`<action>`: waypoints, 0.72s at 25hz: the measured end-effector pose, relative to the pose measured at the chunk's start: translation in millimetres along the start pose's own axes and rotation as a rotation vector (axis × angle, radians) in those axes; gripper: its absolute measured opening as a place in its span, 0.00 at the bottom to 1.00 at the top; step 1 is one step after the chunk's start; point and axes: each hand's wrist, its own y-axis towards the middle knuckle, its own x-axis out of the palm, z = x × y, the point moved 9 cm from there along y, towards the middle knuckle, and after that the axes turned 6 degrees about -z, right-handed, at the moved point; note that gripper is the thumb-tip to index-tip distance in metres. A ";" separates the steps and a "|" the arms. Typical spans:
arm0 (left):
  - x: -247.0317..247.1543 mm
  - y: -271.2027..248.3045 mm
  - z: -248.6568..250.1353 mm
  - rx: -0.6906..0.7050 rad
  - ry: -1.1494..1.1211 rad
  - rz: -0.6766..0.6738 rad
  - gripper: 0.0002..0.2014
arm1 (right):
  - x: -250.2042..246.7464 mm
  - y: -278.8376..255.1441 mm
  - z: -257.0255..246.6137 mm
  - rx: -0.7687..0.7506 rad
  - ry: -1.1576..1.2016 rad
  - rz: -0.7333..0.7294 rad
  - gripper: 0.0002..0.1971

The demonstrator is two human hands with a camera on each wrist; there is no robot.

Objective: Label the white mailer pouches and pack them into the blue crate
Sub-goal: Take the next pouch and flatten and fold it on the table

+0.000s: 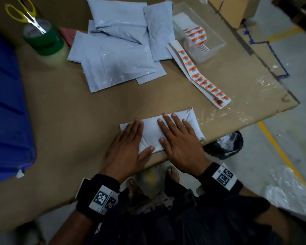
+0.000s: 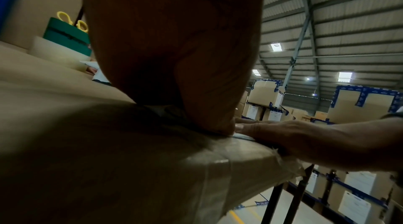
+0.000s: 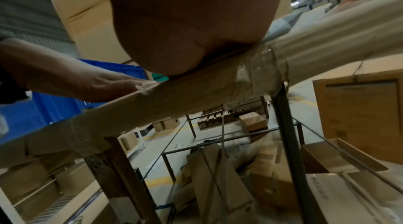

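You had your left hand [image 1: 126, 147] and right hand [image 1: 179, 144] flat, fingers straight, holding nothing, pressing one white mailer pouch [image 1: 151, 129] at the table's [image 1: 69, 112] near edge, right of the blue crate [image 1: 5, 103]; pressing evenly probably kept it smooth.

mailer pouches [image 1: 120, 48]: white, pale grey-blue cast | crate [image 1: 5, 106]: blue | table [image 1: 69, 106]: brown cardboard | label strip [image 1: 200, 76]: white backing, orange-and-grey labels | scissors [image 1: 23, 13]: yellow handles | tape roll [image 1: 42, 39]: green | wristbands [image 1: 102, 198]: black, white tags with black square-code pattern
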 end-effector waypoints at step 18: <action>3.1 28.0 55.0 0.218 -0.087 -0.033 0.30 | -9.5 -8.1 11.6 0.070 0.155 0.171 0.27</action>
